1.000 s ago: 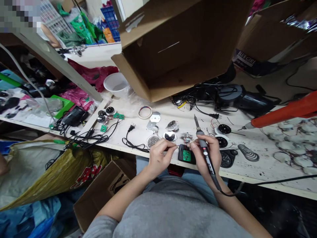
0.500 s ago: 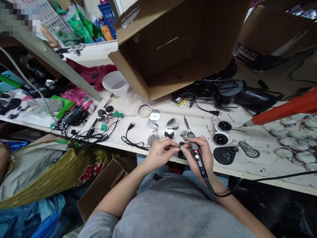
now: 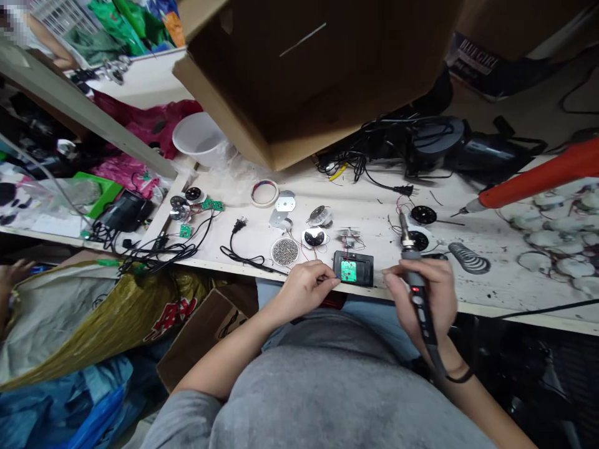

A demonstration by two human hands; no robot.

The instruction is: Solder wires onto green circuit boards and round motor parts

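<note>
My right hand (image 3: 433, 293) is closed round a soldering iron (image 3: 421, 302), its grey grip and metal tip pointing away from me over the bench. A red light glows on its dark handle. My left hand (image 3: 309, 287) pinches a thin wire, with a bit of blue at the fingertips. Just right of those fingertips, a black plastic housing (image 3: 365, 269) lies at the bench edge with a green circuit board (image 3: 349, 272) on it. Beyond the housing stands a small motor part (image 3: 350, 238) with thin leads. The black round tip-cleaner stand is mostly hidden behind my right hand.
A large open cardboard box (image 3: 262, 134) stands at the back. Left of my hands are a dish of metal beads (image 3: 284, 252), a tape roll (image 3: 264, 194) and a plug cord (image 3: 239, 226). To the right lie a coil spring (image 3: 468, 258) and an orange-handled tool (image 3: 538, 178).
My right hand has moved right with the soldering iron, away from my left hand, uncovering the housing and circuit board. My left hand keeps its pinch. The camera view has shifted slightly.
</note>
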